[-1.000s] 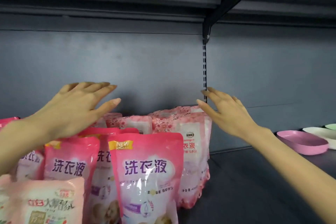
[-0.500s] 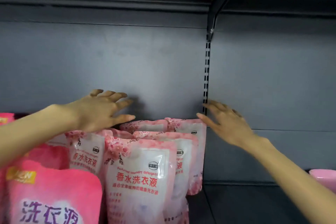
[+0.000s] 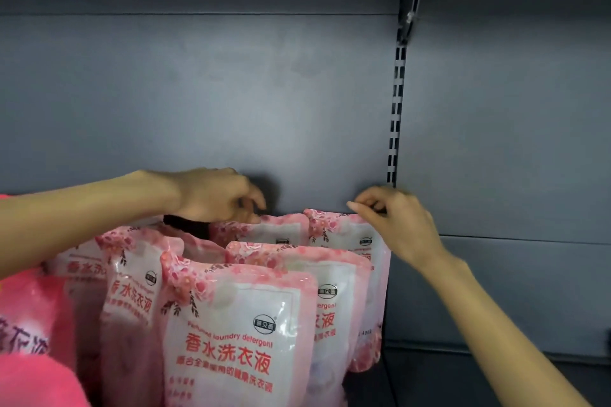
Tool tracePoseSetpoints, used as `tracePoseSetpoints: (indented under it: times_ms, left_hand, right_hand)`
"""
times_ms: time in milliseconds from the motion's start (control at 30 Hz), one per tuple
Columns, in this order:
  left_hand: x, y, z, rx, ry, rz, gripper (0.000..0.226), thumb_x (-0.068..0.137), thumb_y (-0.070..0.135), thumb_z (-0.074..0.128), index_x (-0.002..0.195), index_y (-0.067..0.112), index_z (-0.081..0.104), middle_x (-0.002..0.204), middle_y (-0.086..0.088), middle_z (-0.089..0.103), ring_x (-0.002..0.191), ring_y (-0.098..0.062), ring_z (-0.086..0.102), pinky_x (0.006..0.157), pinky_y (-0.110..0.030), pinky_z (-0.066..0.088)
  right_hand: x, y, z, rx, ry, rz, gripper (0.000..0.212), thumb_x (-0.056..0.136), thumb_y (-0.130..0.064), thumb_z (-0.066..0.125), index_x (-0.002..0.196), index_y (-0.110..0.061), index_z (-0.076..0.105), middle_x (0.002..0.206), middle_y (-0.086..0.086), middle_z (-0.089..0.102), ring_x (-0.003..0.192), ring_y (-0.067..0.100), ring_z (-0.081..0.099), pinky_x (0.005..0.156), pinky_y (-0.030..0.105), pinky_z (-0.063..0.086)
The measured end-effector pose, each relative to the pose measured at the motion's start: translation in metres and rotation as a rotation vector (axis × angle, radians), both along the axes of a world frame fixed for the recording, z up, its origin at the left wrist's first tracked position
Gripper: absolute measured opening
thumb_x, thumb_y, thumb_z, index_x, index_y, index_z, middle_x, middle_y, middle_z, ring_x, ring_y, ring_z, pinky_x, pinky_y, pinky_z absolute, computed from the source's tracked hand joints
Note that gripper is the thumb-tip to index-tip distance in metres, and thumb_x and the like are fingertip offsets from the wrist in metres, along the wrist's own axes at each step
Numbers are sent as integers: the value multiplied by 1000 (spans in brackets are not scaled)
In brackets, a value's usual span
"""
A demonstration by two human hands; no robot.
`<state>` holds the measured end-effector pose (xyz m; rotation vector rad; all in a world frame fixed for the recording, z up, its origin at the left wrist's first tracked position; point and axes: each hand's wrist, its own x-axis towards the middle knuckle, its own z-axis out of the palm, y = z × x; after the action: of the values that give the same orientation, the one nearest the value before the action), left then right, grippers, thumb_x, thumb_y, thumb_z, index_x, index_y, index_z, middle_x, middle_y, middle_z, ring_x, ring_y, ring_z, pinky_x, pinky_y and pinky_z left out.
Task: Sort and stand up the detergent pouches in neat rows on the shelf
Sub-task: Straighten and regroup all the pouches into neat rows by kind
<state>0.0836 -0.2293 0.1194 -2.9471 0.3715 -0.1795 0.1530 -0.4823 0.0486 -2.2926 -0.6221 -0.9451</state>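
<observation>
Rear-left pouch [image 3: 264,231] is pinched at its top edge beneath curled fingers of left hand [image 3: 215,196]; rear-right pouch [image 3: 344,238] likewise, beneath fingers of right hand [image 3: 400,225].

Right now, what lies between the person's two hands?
In the head view, the left back pouch and right back pouch, their tops pinched by the left hand and right hand.

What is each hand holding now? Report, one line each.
Left hand: pinches top of rear middle pouch.
Right hand: pinches top corner of rear right pouch.
</observation>
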Motion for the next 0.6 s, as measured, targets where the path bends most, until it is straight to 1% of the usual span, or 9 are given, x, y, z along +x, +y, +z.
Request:
tracePoseSetpoints:
  times_ms: [100, 167, 233, 267, 300, 367, 467, 533, 600]
  left_hand:
    - [15, 4, -7, -64, 29, -46, 17, 89, 33, 57, 103, 29, 65, 86, 14, 67, 78, -6, 59, 78, -25, 47]
    - [24, 8, -12, -91, 27, -68, 6, 88, 24, 60, 85, 23, 65, 65, 15, 62, 60, 0, 52, 67, -23, 45]
    - [30, 9, -16, -114, 23, -69, 23, 87, 21, 62, 65, 21, 55, 47, 16, 50, 47, -2, 40, 54, -18, 36]
    - [32, 9, -17, -128, 22, -68, 32, 86, 20, 63, 58, 21, 48, 43, 14, 46, 45, -4, 36, 50, -16, 31]
    - [35, 9, -18, -140, 17, -71, 37, 86, 20, 64, 55, 21, 44, 40, 12, 42, 44, -5, 33, 48, -15, 28]
    - [38, 8, -18, -154, 14, -76, 36, 85, 20, 66, 55, 17, 45, 40, 9, 38, 44, -7, 30, 46, -14, 27]
    - [42, 8, -18, -181, 7, -83, 30, 84, 20, 66, 61, 10, 51, 45, 6, 38, 45, -8, 30, 46, -12, 29]
    - [44, 8, -19, -212, -16, -97, 30, 84, 20, 66, 59, 14, 51, 43, 8, 39, 44, -6, 32, 47, -11, 31]
    - [46, 7, -21, -237, -51, -110, 27, 84, 19, 66, 60, 16, 54, 46, 8, 45, 46, -5, 35, 50, -11, 33]
  right_hand:
    - [3, 5, -1, -41, 37, 2, 21, 84, -45, 62, 83, -26, 68, 80, -14, 67, 77, 6, 59, 61, 19, 41]
    - [5, 3, -4, -30, 71, 32, 19, 81, -45, 65, 81, -27, 69, 81, -14, 68, 80, 6, 61, 65, 22, 45]
    - [8, 0, -9, -15, 98, 68, 17, 78, -47, 67, 79, -29, 69, 82, -14, 69, 85, 7, 63, 73, 28, 49]
    - [8, -1, -11, -17, 103, 77, 17, 78, -47, 67, 79, -30, 69, 80, -13, 69, 85, 8, 63, 73, 30, 50]
    - [9, -1, -13, -30, 105, 76, 16, 79, -46, 67, 80, -30, 68, 78, -13, 68, 83, 10, 62, 71, 30, 49]
    - [10, -1, -13, -63, 102, 57, 16, 80, -45, 66, 78, -29, 67, 69, -13, 62, 75, 12, 58, 67, 28, 44]
    - [10, -1, -11, -71, 96, 39, 16, 79, -44, 67, 74, -29, 66, 58, -17, 52, 63, 4, 49, 64, 26, 37]
    - [10, -2, -9, -66, 93, 25, 15, 80, -44, 66, 76, -30, 67, 60, -19, 54, 64, 4, 49, 65, 25, 35]
    - [10, -3, -8, -51, 88, 16, 13, 81, -43, 66, 80, -30, 68, 69, -18, 59, 72, 7, 52, 67, 25, 35]
